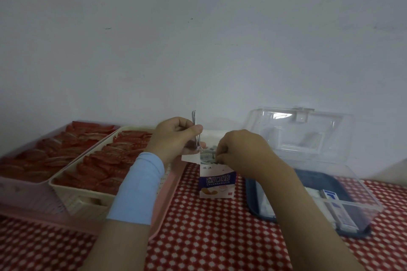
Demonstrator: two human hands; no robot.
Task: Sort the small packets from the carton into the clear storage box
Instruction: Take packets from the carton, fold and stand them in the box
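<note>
Two baskets on the left, pink and cream, both full of red sachets. Clear storage box on the right, lid up, white and blue items inside. Carton stands upright between them on the checked cloth, top open. Left hand pinches thin packets edge-on, long axis vertical. Right hand has its fingers curled onto the packet stack in the carton mouth.

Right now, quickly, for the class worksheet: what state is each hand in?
Left hand: closed, pinching thin packets upright.
Right hand: closed, fingers pinching the remaining packets at the open top of the carton.
</note>
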